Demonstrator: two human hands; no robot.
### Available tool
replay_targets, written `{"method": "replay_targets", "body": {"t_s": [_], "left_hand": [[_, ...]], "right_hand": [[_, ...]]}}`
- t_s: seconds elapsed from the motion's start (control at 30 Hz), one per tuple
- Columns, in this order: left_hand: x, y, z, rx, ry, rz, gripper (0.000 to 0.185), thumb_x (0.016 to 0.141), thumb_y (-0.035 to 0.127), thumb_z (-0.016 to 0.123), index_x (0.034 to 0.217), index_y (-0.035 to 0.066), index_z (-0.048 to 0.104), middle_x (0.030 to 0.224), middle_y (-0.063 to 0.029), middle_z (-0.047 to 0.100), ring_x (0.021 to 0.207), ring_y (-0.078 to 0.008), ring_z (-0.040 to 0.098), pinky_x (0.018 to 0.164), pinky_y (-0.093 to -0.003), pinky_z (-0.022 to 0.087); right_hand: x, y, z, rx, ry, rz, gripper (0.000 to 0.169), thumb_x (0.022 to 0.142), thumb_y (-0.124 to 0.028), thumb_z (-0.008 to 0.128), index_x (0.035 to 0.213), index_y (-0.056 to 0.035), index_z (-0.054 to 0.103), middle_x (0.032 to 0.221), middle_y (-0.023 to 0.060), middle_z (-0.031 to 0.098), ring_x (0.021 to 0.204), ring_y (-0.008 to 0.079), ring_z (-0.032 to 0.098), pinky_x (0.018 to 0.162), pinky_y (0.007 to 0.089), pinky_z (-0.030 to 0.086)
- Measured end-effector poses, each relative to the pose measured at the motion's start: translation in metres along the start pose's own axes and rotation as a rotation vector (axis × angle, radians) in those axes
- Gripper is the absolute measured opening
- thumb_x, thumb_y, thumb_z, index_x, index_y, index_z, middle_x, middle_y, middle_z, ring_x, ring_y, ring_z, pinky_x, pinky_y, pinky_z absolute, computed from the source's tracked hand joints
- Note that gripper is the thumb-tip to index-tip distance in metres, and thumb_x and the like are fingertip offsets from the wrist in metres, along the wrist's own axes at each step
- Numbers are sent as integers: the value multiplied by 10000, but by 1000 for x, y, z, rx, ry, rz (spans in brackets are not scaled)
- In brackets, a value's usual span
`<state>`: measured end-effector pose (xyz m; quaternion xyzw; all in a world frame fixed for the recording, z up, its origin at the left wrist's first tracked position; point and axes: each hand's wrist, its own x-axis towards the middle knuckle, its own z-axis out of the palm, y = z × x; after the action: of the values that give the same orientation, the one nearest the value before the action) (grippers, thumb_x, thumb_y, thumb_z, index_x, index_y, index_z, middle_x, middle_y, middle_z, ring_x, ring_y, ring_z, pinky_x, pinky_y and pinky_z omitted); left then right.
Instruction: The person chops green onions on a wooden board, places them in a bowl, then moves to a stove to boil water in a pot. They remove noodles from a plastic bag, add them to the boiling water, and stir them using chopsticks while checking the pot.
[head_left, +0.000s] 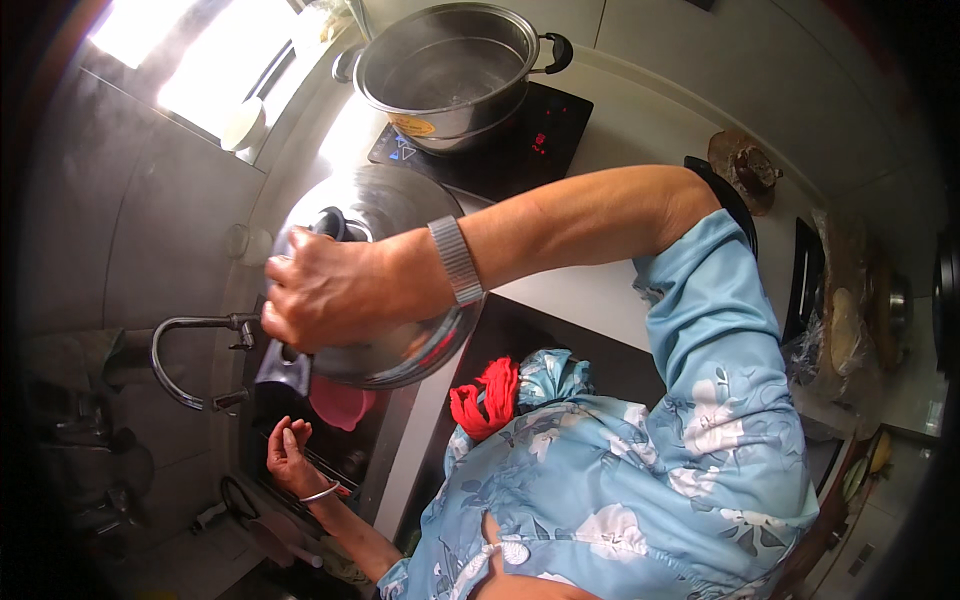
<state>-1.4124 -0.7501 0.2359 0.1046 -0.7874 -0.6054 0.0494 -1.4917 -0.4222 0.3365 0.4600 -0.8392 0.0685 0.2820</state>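
My right hand (322, 289), with a metal band at the wrist, grips the dark handle of a large round pot lid (397, 352). The shiny lid is held over the counter and the edge of the sink. My left hand (290, 456), wearing a silver bangle, is raised over the sink below the lid, its fingers loosely bent and nothing visible in it. Beyond my right forearm, an uncovered stainless steel pot (450, 82) with black side handles stands on a black induction cooktop (555, 135). Liquid shows inside, and steam hangs nearby.
A curved metal faucet (161, 360) rises at the sink's far side. A pink plastic container (341, 405) lies in the sink (375, 450), partly under the lid. A white bowl (244, 125) stands by the window. Plastic-wrapped items (840, 330) lie at the right.
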Motion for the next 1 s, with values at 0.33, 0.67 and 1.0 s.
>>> {"method": "replay_targets", "body": {"t_s": [0.33, 0.67, 1.0], "left_hand": [[-2, -8, 4, -105, -30, -13, 188, 864, 71, 473, 991, -41, 554, 827, -119, 618, 726, -169, 614, 708, -273, 514], [-8, -3, 6, -99, -23, -28, 188, 869, 73, 468, 1000, -35, 549, 822, -114, 618, 727, -164, 615, 694, -274, 519], [-11, -3, 13, -138, -16, -60, 180, 864, 75, 471, 980, -35, 554, 809, -103, 617, 711, -155, 609, 685, -269, 516]], "right_hand": [[-42, -21, 38, -15, -61, -59, 147, 640, -179, 582, 677, -50, 521, 565, 13, 513, 623, 168, 543, 515, 335, 404], [-65, -37, 81, 26, -91, -100, 151, 671, -210, 548, 699, -61, 547, 589, 13, 539, 643, 175, 543, 654, 377, 354], [-67, -28, 107, -67, -94, -146, 152, 676, -221, 546, 715, -74, 545, 607, -1, 524, 661, 162, 513, 700, 379, 324]]}}
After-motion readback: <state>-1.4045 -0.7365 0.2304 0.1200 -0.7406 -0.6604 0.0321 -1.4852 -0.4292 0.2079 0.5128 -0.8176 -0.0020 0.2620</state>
